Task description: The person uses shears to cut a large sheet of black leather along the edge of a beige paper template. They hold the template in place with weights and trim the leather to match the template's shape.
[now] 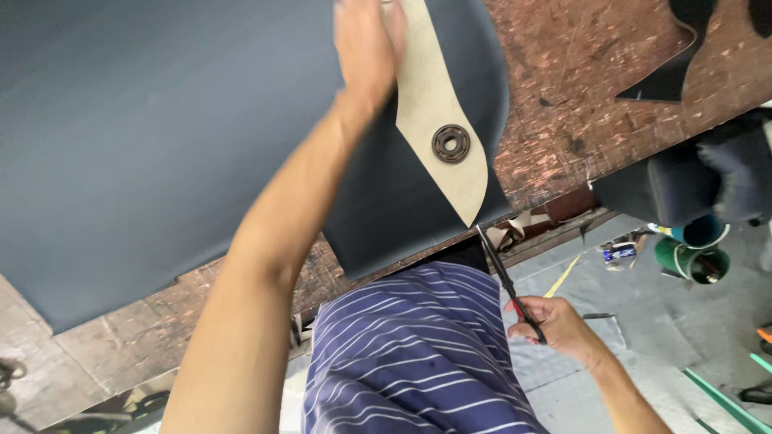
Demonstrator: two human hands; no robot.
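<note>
Scissors met the dark sheet's overhanging edge.
The left hand [366, 48] pressed flat, fingers together, on a tan pattern [438, 104] atop the dark sheet [161, 145] on the bench [579, 88]; right hand [555, 325] fingers clamped scissors [507, 281] at the pattern's tip, open floor beyond.

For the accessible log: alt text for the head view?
A left hand presses a tan pattern piece flat on dark sheet material over a worn workbench, while the right hand holds scissors at the material's edge.

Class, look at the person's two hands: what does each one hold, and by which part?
The right hand grips black scissors by the handles. The left hand holds nothing; it presses flat on the tan paper pattern over dark leather.
</note>
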